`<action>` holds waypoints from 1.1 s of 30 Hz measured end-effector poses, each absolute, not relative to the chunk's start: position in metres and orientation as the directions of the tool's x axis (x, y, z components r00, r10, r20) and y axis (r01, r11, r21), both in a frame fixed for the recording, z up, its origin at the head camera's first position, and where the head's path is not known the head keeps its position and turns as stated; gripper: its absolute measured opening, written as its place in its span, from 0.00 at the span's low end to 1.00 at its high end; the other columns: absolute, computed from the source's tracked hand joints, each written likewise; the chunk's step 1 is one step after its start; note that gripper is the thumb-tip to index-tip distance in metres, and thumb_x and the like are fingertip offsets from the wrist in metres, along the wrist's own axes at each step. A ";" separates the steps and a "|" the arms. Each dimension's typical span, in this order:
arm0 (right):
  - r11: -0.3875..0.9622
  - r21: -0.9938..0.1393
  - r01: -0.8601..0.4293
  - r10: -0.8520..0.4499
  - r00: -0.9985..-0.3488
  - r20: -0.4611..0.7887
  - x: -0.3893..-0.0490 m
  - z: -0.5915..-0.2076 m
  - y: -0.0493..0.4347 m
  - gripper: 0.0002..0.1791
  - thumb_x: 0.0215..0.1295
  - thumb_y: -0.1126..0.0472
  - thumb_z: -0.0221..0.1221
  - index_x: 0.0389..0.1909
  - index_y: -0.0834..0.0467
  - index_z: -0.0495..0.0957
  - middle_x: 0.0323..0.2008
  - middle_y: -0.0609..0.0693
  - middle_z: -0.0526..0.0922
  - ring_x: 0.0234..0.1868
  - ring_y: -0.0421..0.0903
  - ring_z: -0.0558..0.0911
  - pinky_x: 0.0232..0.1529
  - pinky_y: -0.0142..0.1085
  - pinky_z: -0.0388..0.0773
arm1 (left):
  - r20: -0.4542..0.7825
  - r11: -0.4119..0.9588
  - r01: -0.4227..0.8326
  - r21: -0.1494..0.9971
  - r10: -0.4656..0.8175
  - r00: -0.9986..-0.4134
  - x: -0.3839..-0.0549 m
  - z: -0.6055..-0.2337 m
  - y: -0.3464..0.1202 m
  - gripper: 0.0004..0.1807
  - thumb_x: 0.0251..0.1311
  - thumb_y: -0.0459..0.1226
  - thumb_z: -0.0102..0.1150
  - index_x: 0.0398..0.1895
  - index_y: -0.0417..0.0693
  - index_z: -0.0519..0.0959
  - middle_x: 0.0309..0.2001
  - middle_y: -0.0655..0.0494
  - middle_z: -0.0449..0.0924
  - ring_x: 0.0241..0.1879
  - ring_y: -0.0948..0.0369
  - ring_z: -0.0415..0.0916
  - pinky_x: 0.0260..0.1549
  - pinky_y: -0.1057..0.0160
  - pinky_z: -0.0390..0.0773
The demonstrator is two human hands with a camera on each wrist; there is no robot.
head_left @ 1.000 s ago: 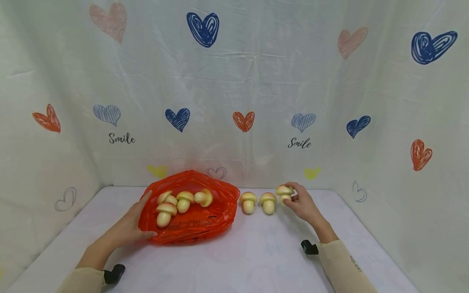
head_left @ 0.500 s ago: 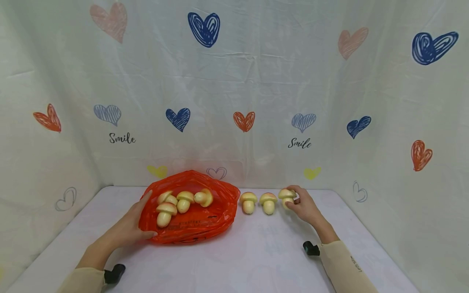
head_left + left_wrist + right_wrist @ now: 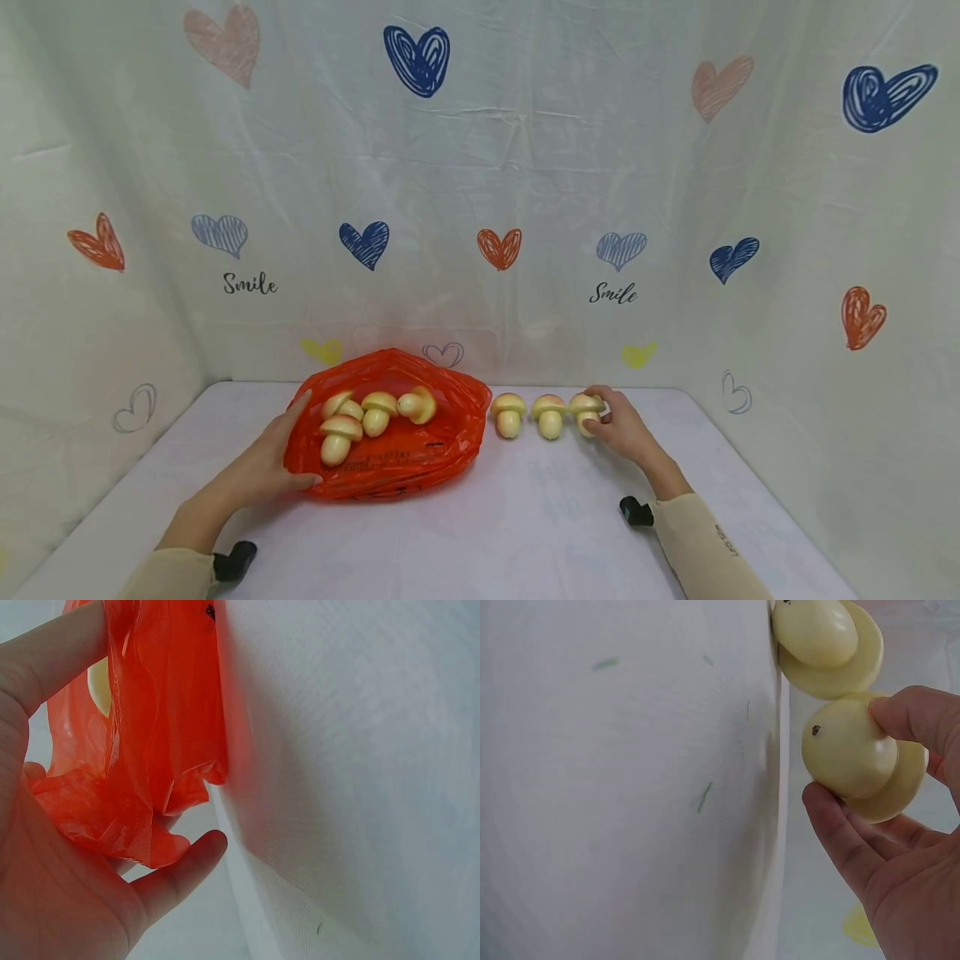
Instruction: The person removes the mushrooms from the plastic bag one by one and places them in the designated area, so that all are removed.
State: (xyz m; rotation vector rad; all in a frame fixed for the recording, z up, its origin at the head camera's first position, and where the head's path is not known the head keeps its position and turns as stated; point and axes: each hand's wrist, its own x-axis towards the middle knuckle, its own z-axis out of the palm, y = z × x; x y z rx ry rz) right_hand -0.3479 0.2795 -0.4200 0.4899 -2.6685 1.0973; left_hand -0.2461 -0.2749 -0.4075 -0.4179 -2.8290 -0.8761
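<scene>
In the head view a red plastic bag (image 3: 450, 467) lies with its mouth toward me, several toy mushrooms inside. My left hand (image 3: 262, 462) holds the bag's left side, thumb at the front edge and fingers at the back. Part of that thumb is hidden by red film (image 3: 165, 697) in the left wrist view. My right hand (image 3: 626, 429) pinches a pale toy mushroom (image 3: 583, 408) by its stem and cap, at the right end of a row. A middle mushroom (image 3: 551, 417) and a left mushroom (image 3: 508, 415) stand upright beside it. The right wrist view shows thumb and fingers on the held mushroom (image 3: 847, 750).
A white-covered table (image 3: 480, 542) spreads beneath everything. Behind it hangs a pale curtain (image 3: 547, 325) printed with hearts and "Smile". The row of mushrooms stands near the table's back edge, just right of the bag.
My right hand has lowered the mushroom to the level of the other two, after a small shift right and back left. The left hand and the bag have stayed put.
</scene>
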 end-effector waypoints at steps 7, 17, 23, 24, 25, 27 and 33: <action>0.661 -0.650 -0.374 -0.216 -0.925 0.313 -0.348 -0.423 0.280 0.28 0.55 0.68 0.64 0.58 0.63 0.68 0.51 0.66 0.70 0.30 0.47 0.76 0.28 0.32 0.77 | 0.226 0.790 0.310 0.529 0.221 -0.949 -0.246 -0.407 -0.274 0.68 0.39 0.47 0.77 0.76 0.50 0.36 0.65 0.30 0.53 0.62 0.34 0.56 0.49 0.32 0.69; 0.700 -0.623 -0.348 -0.212 -0.935 0.284 -0.348 -0.421 0.280 0.27 0.57 0.67 0.64 0.58 0.62 0.68 0.54 0.66 0.70 0.35 0.49 0.74 0.31 0.35 0.76 | 0.231 0.790 0.317 0.525 0.226 -0.946 -0.246 -0.408 -0.275 0.68 0.39 0.47 0.77 0.76 0.51 0.37 0.65 0.30 0.53 0.62 0.34 0.56 0.50 0.32 0.69; 0.720 -0.599 -0.352 -0.223 -0.933 0.281 -0.347 -0.421 0.281 0.26 0.58 0.67 0.63 0.58 0.61 0.69 0.53 0.66 0.70 0.39 0.52 0.74 0.34 0.37 0.75 | 0.228 0.789 0.313 0.529 0.224 -0.948 -0.246 -0.408 -0.274 0.68 0.39 0.47 0.77 0.76 0.51 0.37 0.65 0.30 0.53 0.62 0.33 0.56 0.50 0.32 0.68; 0.721 -0.593 -0.358 -0.228 -0.931 0.285 -0.347 -0.421 0.281 0.26 0.57 0.67 0.63 0.58 0.61 0.69 0.53 0.66 0.70 0.40 0.52 0.74 0.35 0.37 0.75 | 0.228 0.789 0.313 0.529 0.223 -0.948 -0.246 -0.408 -0.274 0.68 0.39 0.47 0.77 0.76 0.51 0.37 0.65 0.30 0.53 0.62 0.33 0.56 0.50 0.32 0.68; 0.723 -0.590 -0.359 -0.229 -0.931 0.286 -0.347 -0.421 0.282 0.26 0.57 0.67 0.63 0.58 0.61 0.69 0.53 0.66 0.70 0.40 0.53 0.74 0.35 0.38 0.75 | 0.228 0.789 0.313 0.529 0.223 -0.948 -0.246 -0.408 -0.274 0.68 0.39 0.47 0.77 0.76 0.51 0.37 0.65 0.30 0.53 0.62 0.33 0.56 0.50 0.32 0.68; 0.726 -0.582 -0.367 -0.238 -0.928 0.288 -0.348 -0.421 0.283 0.26 0.57 0.67 0.63 0.57 0.62 0.69 0.53 0.66 0.70 0.42 0.54 0.73 0.36 0.38 0.75 | 0.227 0.789 0.312 0.529 0.223 -0.948 -0.246 -0.408 -0.274 0.68 0.39 0.48 0.77 0.76 0.51 0.37 0.65 0.30 0.53 0.62 0.33 0.56 0.50 0.32 0.68; 0.731 -0.580 -0.360 -0.237 -0.930 0.279 -0.349 -0.422 0.283 0.26 0.57 0.66 0.64 0.58 0.61 0.69 0.54 0.66 0.70 0.42 0.54 0.73 0.36 0.38 0.74 | 0.223 0.790 0.308 0.530 0.221 -0.949 -0.246 -0.408 -0.274 0.68 0.40 0.47 0.77 0.76 0.51 0.36 0.65 0.30 0.53 0.61 0.33 0.56 0.50 0.32 0.68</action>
